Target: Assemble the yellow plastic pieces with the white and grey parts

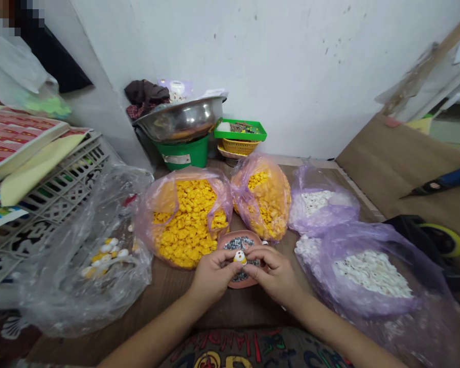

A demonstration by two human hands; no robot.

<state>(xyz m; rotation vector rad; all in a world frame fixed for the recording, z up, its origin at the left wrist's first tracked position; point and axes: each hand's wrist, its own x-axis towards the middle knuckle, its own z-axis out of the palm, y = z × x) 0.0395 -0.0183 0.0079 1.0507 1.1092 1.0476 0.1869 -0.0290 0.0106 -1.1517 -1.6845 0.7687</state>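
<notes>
Between both thumbs and index fingers sits a small white-and-yellow plastic figure (pixel 239 257), with dark dots like eyes on its white top. My left hand (pixel 214 268) pinches it from the left, and my right hand (pixel 276 271) from the right. Just behind and below them is a pinkish dish (pixel 230 237) of small grey metallic pieces, partly covered by my fingers. Two purple bags of yellow pieces (pixel 186 220) (pixel 268 199) stand beyond the dish. To the right lie purple bags of white pieces (pixel 373 273) (pixel 317 201).
A clear bag (pixel 128 286) with several white-and-yellow figures lies left, beside a grey plastic crate (pixel 57 191). Against the wall stand a metal basin (pixel 180 120) on a green tub (pixel 186 153) and a green tray (pixel 253 135). At right, a blue-handled pointed tool (pixel 450 179) leans near cardboard (pixel 391 168).
</notes>
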